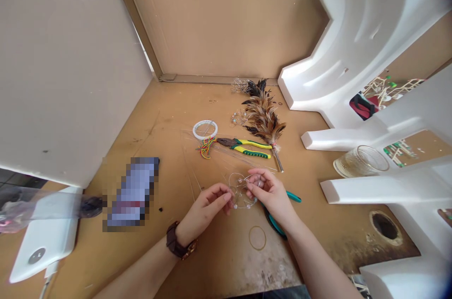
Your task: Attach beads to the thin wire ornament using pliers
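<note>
Between my left hand and my right hand, fingertips pinch a loop of clear beaded wire. Under my right wrist lie teal-handled pliers. Farther forward are yellow-green pliers, a white coil of wire, a tangle of coloured threads and a brown feather bunch. Two small beaded wire pieces sit by the feathers. A dark wristwatch circles my left wrist.
The tan board has a thin wire ring near my hands. A glass tumbler stands at right by white moulded panels. A pixelated object lies at left, beside a tall white panel.
</note>
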Motion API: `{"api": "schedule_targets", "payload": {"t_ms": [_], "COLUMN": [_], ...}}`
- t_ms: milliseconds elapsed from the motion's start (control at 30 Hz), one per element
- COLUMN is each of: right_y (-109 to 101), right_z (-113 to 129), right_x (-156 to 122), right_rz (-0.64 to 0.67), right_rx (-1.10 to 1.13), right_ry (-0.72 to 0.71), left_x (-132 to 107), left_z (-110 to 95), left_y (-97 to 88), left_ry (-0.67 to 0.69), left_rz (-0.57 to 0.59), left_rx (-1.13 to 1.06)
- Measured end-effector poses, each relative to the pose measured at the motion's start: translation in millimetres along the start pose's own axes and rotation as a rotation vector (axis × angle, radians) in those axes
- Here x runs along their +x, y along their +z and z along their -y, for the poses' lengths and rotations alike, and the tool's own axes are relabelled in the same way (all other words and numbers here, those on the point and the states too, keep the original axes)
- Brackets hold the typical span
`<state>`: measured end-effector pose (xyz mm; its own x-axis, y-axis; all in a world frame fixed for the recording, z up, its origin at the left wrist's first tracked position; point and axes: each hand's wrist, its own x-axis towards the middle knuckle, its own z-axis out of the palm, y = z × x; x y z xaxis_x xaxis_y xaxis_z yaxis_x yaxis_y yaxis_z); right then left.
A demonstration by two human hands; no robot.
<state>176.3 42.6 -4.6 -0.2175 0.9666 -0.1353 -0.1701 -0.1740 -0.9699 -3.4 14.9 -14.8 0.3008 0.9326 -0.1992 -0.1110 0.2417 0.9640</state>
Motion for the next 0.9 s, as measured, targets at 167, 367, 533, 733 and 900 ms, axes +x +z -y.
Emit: {"api": "schedule_targets", "payload": {"t_ms": [167,367,533,733,900], "right_y": [0,-1,-1,-2,-4], "right_z": [0,-2,-6,-6,-6], "right_x": [0,0,1,2,2], "right_rz": [-0.005,0.009,0.026,0.025,0.052], "right_rx": [0.007,0.009,0.026,0.034,0.031], "right_ry": [0.006,-0.002,-0.015,-0.015,0.029], "left_x": [1,3,4,5,5], "left_z": [7,9,9,11,12], "left_y": [-2.0,-5.1,-4.5,-3.2,-2.8], "left_ry": [0.158,0.238,0.21,0.179,0.182], "left_rz": [-0.146,-0.1,-0.04,-0.07,-0.087], "left_rx": [0.117,0.302,0.365,0.344,0.338]}}
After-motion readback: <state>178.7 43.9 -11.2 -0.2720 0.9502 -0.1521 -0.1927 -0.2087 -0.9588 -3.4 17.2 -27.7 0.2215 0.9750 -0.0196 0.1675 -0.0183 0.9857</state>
